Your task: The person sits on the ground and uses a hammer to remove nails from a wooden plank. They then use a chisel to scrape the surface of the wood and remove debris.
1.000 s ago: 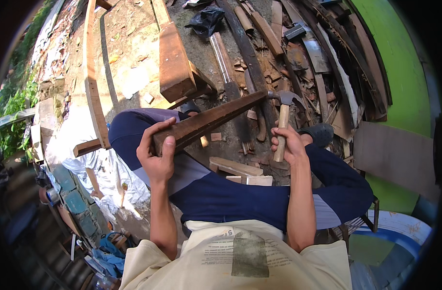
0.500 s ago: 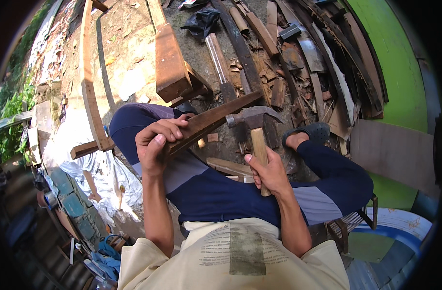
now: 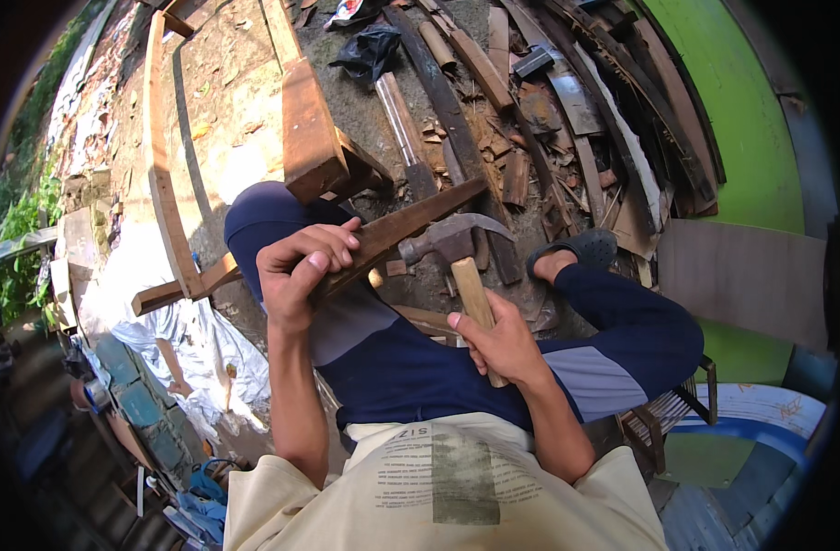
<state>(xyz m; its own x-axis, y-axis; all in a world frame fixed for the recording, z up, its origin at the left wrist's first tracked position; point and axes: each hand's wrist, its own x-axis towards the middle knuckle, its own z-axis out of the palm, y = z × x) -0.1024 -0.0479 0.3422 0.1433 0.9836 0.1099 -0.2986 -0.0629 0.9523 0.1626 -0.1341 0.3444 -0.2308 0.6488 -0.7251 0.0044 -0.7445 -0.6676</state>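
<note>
My left hand (image 3: 302, 271) is closed around the near end of a brown wooden board (image 3: 397, 225), which slants up and away to the right over my thigh. A claw hammer (image 3: 446, 241) is in my right hand (image 3: 503, 342), gripped by its pale wooden handle (image 3: 473, 292). The hammer's striking face is close to the board's lower right edge; whether it touches I cannot tell. Its claw points right. My left palm and the board's near end are mostly hidden by the fingers.
A thick wooden beam (image 3: 312, 129) and a timber frame (image 3: 168, 202) stand ahead to the left. Scrap wood (image 3: 521, 174) and long planks (image 3: 613, 110) lie ahead right, beside a green wall (image 3: 741, 110). White sheeting (image 3: 200, 354) lies left; a black plastic bag (image 3: 369, 50) is far off.
The hammer has moved left and slightly down, its head now nearer the board and its handle more tilted. My left hand keeps its hold, and the view has shifted slightly.
</note>
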